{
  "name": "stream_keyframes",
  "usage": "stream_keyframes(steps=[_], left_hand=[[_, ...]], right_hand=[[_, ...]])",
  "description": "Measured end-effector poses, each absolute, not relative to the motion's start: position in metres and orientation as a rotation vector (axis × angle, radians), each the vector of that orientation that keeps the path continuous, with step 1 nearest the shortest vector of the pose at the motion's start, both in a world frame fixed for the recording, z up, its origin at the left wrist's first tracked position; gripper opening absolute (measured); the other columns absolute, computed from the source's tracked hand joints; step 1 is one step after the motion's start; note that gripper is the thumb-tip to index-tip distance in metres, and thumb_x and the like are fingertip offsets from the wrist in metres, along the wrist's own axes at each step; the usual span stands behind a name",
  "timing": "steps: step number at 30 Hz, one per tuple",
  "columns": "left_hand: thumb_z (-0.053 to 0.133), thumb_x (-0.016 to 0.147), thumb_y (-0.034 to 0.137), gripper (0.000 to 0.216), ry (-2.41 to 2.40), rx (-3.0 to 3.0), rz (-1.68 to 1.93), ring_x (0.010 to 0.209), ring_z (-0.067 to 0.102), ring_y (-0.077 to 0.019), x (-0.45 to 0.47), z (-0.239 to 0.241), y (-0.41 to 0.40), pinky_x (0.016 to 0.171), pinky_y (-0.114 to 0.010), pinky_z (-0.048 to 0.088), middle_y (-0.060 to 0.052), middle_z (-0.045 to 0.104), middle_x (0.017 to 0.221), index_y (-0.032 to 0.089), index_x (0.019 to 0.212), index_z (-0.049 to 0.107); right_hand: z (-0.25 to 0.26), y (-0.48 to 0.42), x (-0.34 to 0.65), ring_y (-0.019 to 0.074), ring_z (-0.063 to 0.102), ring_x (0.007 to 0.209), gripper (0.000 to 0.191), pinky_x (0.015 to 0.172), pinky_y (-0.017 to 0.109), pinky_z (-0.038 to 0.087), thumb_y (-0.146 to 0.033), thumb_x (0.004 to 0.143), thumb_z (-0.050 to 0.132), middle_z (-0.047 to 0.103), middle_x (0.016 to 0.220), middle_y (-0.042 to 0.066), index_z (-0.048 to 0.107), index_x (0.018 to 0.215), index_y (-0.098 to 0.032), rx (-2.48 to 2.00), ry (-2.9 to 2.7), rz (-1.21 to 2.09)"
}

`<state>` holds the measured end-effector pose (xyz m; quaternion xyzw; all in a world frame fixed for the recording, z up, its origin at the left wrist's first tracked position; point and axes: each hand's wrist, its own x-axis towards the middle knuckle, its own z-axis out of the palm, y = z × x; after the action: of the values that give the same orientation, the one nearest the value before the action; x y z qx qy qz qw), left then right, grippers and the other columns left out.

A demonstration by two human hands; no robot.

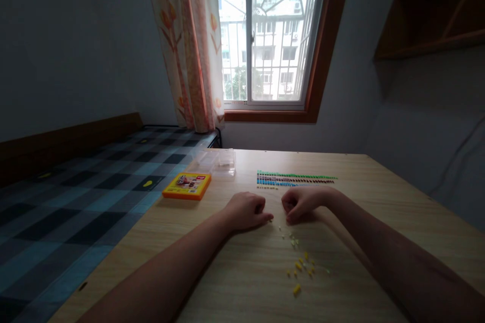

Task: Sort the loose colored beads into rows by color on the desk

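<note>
- We rest both forearms on the wooden counter; our left hand lies curled with the fingers drawn in, its fingertips down on the wood; we cannot tell whether a piece sits pinched under them.
- Our right hand is curled the same way, close beside the left and facing it across a narrow gap; what it holds, if anything, is hidden by the fingers.
- Beyond the hands lie the sorted rows of small pieces: a green line at the back, then dark, red and blue lines close under it, all neat and parallel; a short extra row is begun at their near left end; this part we judge done.
- Nearer to us, the loose yellow pieces lie scattered, with a few paler ones just in front of the fingertips; these we judge still to be sorted, so the work looks well advanced but not finished.
- Off to the left stand an orange box and, behind it, a clear plastic case; both well apart from the hands.
- A bed with a checked cover adjoins the counter on the left.
</note>
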<state>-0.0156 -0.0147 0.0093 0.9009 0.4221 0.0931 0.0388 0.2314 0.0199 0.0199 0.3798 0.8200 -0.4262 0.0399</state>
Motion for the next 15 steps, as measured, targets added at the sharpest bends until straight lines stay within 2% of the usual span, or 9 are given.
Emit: stream_keyframes(steps=[7, 15], left_hand=[[0.059, 0.080, 0.056, 0.037, 1.294, 2.779, 0.257, 0.064, 0.054, -0.0148, -0.016, 0.009, -0.014, 0.054, -0.027, 0.026, -0.001, 0.064, 0.070, 0.020, 0.072, 0.061], [0.057, 0.082, 0.055, 0.038, 1.289, 2.775, 0.273, 0.064, 0.054, -0.0146, -0.016, 0.009, -0.014, 0.054, -0.026, 0.026, -0.001, 0.064, 0.069, 0.020, 0.071, 0.061]], right_hand=[[0.026, 0.016, 0.231, 0.0096, 0.047, 0.063, 0.044, 0.054, 0.021, 0.034, -0.051, 0.060, 0.080, 0.055, 0.070, -0.004, 0.061, 0.079, -0.016, 1.131, 2.415, -1.266], [0.036, 0.004, 0.217, 0.0112, 0.047, 0.063, 0.047, 0.055, 0.023, 0.033, -0.056, 0.056, 0.080, 0.056, 0.070, -0.004, 0.061, 0.079, -0.019, 1.137, 2.412, -0.939]])
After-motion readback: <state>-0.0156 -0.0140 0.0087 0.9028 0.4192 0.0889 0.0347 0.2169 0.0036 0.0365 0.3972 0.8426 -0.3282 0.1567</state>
